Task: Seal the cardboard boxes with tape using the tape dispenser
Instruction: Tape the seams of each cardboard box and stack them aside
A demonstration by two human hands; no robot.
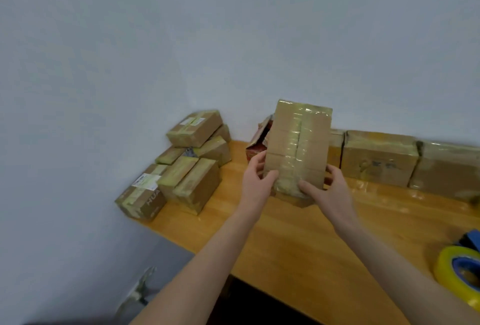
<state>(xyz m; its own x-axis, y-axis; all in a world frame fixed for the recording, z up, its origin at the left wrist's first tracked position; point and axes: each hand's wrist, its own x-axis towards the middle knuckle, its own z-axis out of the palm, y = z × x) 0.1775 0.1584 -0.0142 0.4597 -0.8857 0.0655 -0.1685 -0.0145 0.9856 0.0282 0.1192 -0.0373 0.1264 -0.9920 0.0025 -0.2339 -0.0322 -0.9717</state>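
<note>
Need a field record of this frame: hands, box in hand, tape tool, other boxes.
held box: upright, already wrapped in tape
left hand: grips its lower left edge
right hand: grips its lower right edge
tape dispenser: on the table, far right, untouched
pile of boxes: table's left end, taped
row of boxes: along the wall

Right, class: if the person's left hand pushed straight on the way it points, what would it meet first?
Probably the torn red carton just beyond the left hand, which grips the taped cardboard box by its left edge. Depth is unclear from one view; it might instead reach the wall.
</note>
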